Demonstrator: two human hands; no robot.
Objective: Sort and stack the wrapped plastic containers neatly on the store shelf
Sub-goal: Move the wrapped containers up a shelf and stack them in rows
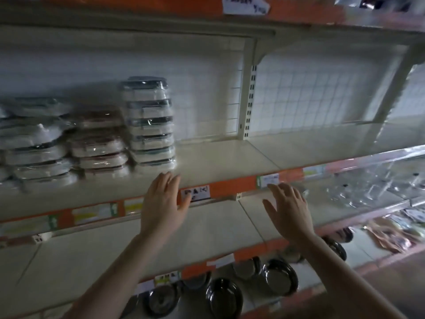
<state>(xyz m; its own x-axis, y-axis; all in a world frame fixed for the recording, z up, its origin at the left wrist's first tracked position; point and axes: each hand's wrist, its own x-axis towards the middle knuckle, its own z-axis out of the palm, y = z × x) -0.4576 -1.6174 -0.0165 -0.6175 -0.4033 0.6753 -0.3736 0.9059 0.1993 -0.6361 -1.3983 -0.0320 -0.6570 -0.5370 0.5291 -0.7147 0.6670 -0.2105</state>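
Three stacks of wrapped plastic containers stand on the left part of the cream store shelf [218, 157]. The tallest stack [150, 125] has dark-rimmed square tubs. A lower stack [101, 146] with reddish rims stands to its left, and a third stack [34, 141] with dark rims sits at the far left. My left hand [163, 203] hovers with straight fingers in front of the shelf edge, just below the tall stack, holding nothing. My right hand [288, 210] is spread out further right, at the orange price strip, also empty.
The orange price rail [232, 187] runs along the shelf's front. The shelf below [207, 231] is bare cream board. Round black-rimmed metal pans [224, 295] fill the lowest shelf. Clear glassware [368, 187] stands at the right. A slotted upright post [249, 93] divides the back panels.
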